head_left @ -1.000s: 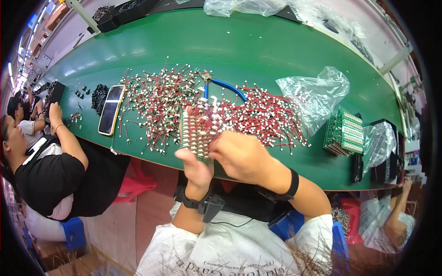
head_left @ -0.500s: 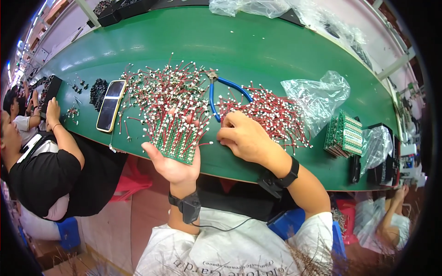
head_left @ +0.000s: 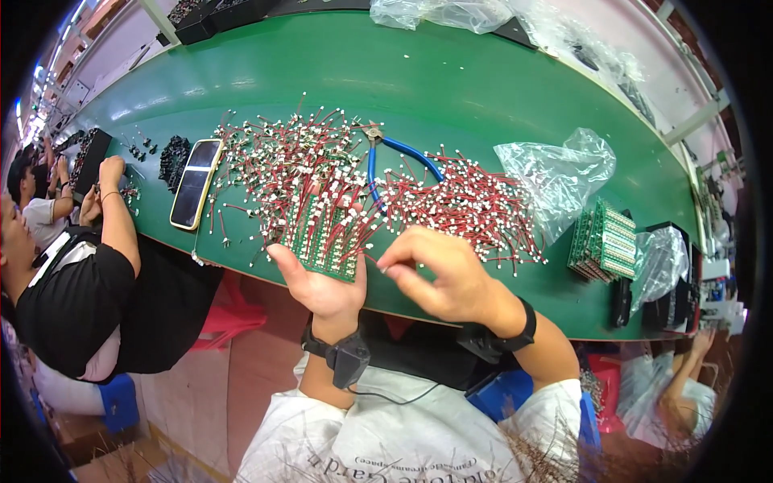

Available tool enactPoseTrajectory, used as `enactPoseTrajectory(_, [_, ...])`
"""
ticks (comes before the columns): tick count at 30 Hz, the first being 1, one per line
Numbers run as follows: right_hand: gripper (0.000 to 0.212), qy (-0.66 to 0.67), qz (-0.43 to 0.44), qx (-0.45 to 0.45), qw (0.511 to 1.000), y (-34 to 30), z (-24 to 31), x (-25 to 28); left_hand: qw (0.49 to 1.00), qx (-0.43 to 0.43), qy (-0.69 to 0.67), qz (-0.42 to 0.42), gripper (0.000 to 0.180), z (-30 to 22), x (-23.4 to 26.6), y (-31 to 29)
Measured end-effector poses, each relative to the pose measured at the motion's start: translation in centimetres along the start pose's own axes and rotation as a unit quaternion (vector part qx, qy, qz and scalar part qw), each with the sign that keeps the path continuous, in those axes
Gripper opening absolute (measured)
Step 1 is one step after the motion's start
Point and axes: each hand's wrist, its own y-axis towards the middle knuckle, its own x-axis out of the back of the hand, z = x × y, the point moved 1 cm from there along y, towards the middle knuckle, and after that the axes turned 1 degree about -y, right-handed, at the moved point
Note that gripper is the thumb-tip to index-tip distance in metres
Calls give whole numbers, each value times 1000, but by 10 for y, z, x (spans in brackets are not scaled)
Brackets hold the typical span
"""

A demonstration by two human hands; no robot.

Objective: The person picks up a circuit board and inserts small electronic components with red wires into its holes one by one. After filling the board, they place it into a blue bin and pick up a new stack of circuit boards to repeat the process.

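My left hand [head_left: 328, 295], palm up, supports a green circuit board panel [head_left: 326, 256] near the table's front edge, its thumb along the left side. Red wires with small white connectors stand up from the panel. Just right of it, my right hand [head_left: 447, 270] pinches thumb and forefinger at the end of a red wire lead [head_left: 369, 257], which runs toward the panel's lower right corner. Behind the panel is a heap of red wire leads [head_left: 294, 153]; a second heap [head_left: 475, 201] lies beyond my right hand. Blue-handled cutting pliers [head_left: 412, 153] rest between the heaps.
A phone [head_left: 196, 183] and black parts [head_left: 173, 161] lie left of the heaps. On the right are a clear plastic bag [head_left: 560, 177] and stacked green boards [head_left: 602, 241]. A co-worker in black [head_left: 80, 306] works at the left end of the green table [head_left: 322, 60].
My left hand and the panel have shifted slightly right and nearer me. My right hand has come from the right heap's edge to a wire lead beside the panel.
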Motion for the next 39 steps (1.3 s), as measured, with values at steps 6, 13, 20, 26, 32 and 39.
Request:
enactPoseTrajectory(6, [23, -7, -15, 84, 996, -8, 12, -16, 999, -35, 26, 25, 77, 4, -12, -5])
enactPoseTrajectory(13, [21, -46, -35, 85, 995, -10, 6, -20, 993, -46, 71, 80, 77, 4, -8, -10])
enactPoseTrajectory(20, [19, -104, -55, 37, 992, -13, -6, -24, 986, -22, 139, 93, 86, 8, -8, -21])
enactPoseTrajectory(26, [20, -113, -54, 36, 991, -14, -2, -21, 978, 4, 168, 121, 96, 6, -12, -24])
enactPoseTrajectory(32, [15, -203, -23, 19, 979, -14, 9, -17, 974, -16, 184, 129, 93, 16, -5, -27])
enactPoseTrajectory(39, [11, -248, 12, 53, 967, -16, 8, -16, 969, -15, 214, 123, 93, 13, -7, -31])
